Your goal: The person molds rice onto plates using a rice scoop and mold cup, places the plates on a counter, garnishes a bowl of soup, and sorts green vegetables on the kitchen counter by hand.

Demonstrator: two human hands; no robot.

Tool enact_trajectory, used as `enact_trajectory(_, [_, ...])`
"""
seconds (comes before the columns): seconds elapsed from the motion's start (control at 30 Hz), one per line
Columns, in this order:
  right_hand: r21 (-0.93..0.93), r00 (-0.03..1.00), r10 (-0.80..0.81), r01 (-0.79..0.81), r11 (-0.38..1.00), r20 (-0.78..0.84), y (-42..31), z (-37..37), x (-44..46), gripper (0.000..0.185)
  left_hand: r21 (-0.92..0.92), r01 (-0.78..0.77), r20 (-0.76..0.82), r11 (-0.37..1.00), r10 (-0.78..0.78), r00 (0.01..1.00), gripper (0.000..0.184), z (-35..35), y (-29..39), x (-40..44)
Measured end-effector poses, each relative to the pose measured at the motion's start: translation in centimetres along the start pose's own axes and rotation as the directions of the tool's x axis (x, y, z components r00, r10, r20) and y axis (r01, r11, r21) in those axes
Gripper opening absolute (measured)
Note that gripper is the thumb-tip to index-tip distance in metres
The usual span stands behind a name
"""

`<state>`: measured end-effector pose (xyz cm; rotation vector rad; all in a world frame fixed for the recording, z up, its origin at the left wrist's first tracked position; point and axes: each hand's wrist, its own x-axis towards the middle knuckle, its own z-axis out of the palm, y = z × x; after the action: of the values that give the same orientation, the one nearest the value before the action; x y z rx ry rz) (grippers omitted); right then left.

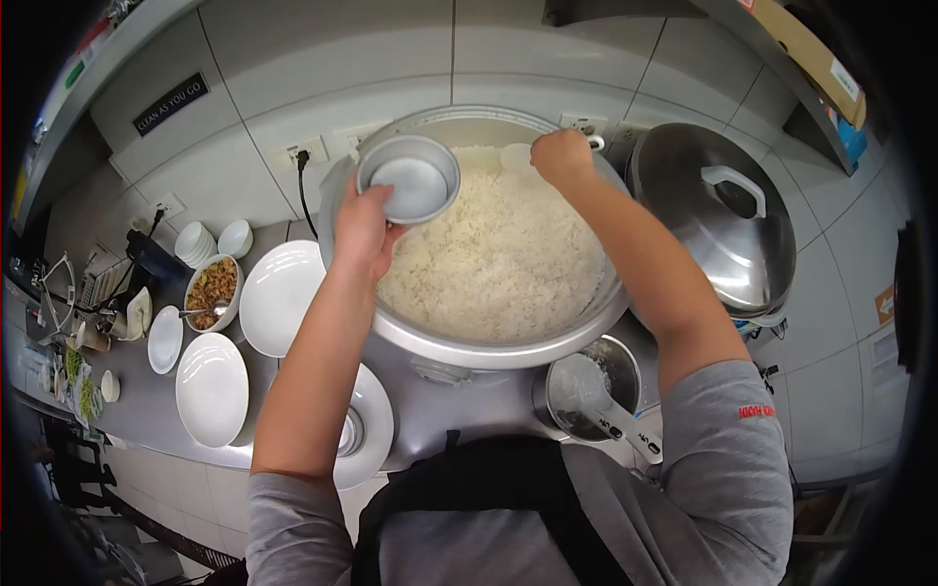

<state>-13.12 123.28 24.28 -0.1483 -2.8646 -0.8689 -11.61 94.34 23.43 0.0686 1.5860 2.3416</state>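
Observation:
My left hand grips a round metal bowl by its side, thumb inside the rim. The bowl is tilted towards me, and nothing shows inside it. It hangs over the left side of a large rice cooker pot holding white rice. At the pot's far right, my right hand is closed around a pale rice paddle. The paddle's blade meets the rice near the back wall; its exact depth cannot be made out.
A large steel lid stands to the right. A metal container in front holds white paddles. On the left are white plates, a bowl of diced food with a spoon, and small stacked bowls. A black cord hangs behind.

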Motion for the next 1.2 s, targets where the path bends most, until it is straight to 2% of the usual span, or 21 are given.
enact_trajectory(0.07, [-0.026,0.998,-0.061,0.061,0.998,0.029,-0.8,0.2,-0.2,0.013,-0.026,-0.073,0.001,0.997,0.073,0.997,0.059,0.1,-0.2,0.1])
enact_trajectory(0.13, [-0.030,0.986,-0.121,0.125,0.992,0.119,-1.0,-0.2,-0.8,0.014,-0.045,-0.071,-0.004,0.997,0.070,0.998,0.059,0.3,-0.1,-0.1])
enact_trajectory(0.2, [-0.011,0.981,-0.121,0.124,0.992,0.154,-1.4,-0.3,-1.6,0.017,-0.071,-0.075,-0.009,0.995,0.075,0.997,0.059,0.2,0.1,-0.3])
enact_trajectory(0.27, [0.011,0.975,-0.112,0.112,0.994,0.189,-1.8,0.1,-2.6,0.020,-0.023,-0.110,0.023,0.994,0.111,0.994,0.058,0.1,0.1,-0.3])
enact_trajectory(0.4, [0.079,0.966,-0.134,0.119,0.990,0.222,-2.4,0.4,-4.4,0.031,0.038,-0.086,0.029,0.996,0.085,0.996,0.057,0.3,0.0,-0.5])
enact_trajectory(0.47, [0.113,0.960,-0.160,0.137,0.984,0.231,-2.7,-0.3,-5.6,0.034,0.150,-0.118,0.019,0.982,0.117,0.993,0.058,0.2,-0.3,-0.3])
enact_trajectory(0.53, [0.178,0.934,-0.275,0.238,0.955,0.229,-2.9,-2.1,-7.2,0.036,0.221,-0.095,-0.017,0.971,0.101,0.995,0.058,0.6,-0.3,-0.7])
enact_trajectory(0.57, [0.180,0.934,-0.271,0.232,0.956,0.233,-2.9,-2.9,-8.0,0.036,0.282,-0.079,-0.059,0.956,0.099,0.993,0.058,0.8,-0.3,-0.8])
enact_trajectory(0.67, [0.259,0.898,-0.375,0.315,0.913,0.229,-4.5,-5.2,-10.8,0.037,0.376,-0.107,-0.029,0.920,0.127,0.991,0.055,0.7,-0.6,-0.7])
enact_trajectory(0.73, [0.328,0.797,-0.552,0.467,0.821,0.247,-6.2,-6.5,-13.2,0.038,0.404,-0.117,-0.008,0.907,0.132,0.991,0.051,0.5,-1.0,-0.3])
enact_trajectory(0.77, [0.330,0.795,-0.554,0.468,0.820,0.248,-6.0,-7.3,-13.6,0.038,0.432,-0.131,0.021,0.892,0.136,0.991,0.046,0.4,-1.3,-0.2])
enact_trajectory(0.83, [0.373,0.729,-0.583,0.461,0.806,0.359,-5.3,-9.1,-13.9,0.038,0.447,-0.108,0.033,0.888,0.104,0.994,0.043,0.6,-1.5,-0.4])
enact_trajectory(0.87, [0.366,0.736,-0.578,0.460,0.809,0.353,-5.0,-8.9,-14.0,0.038,0.461,-0.089,0.050,0.883,0.074,0.996,0.039,0.8,-1.3,-0.4])
enact_trajectory(0.93, [0.498,0.736,-0.588,0.391,0.774,0.335,-4.0,-7.6,-14.4,0.034,0.451,-0.091,0.058,0.888,0.073,0.996,0.037,0.5,-1.7,0.0])
enact_trajectory(0.97, [0.486,0.742,-0.583,0.396,0.779,0.331,-3.5,-7.3,-14.2,0.034,0.442,-0.084,0.062,0.893,0.063,0.996,0.036,0.7,-1.3,-0.2])
enact_trajectory(1.0, [0.483,0.754,-0.574,0.391,0.783,0.320,-2.8,-7.0,-13.6,0.031,0.435,-0.097,0.062,0.895,0.078,0.995,0.036,0.9,-1.0,-0.4])
enact_trajectory(1.1, [0.468,0.802,-0.527,0.365,0.805,0.280,-0.5,-8.3,-10.9,0.029,0.485,-0.011,0.033,0.874,-0.006,0.999,0.039,0.9,-0.7,-0.9])
enact_trajectory(1.17, [0.408,0.894,-0.378,0.261,0.875,0.239,0.2,-11.8,-9.4,0.029,0.507,0.067,-0.001,0.860,-0.077,0.997,0.045,0.9,-1.0,-0.5])
enact_trajectory(1.2, [0.410,0.894,-0.377,0.259,0.874,0.240,-0.2,-12.2,-9.0,0.029,0.509,0.069,0.000,0.858,-0.080,0.997,0.045,0.8,-1.1,-0.4])
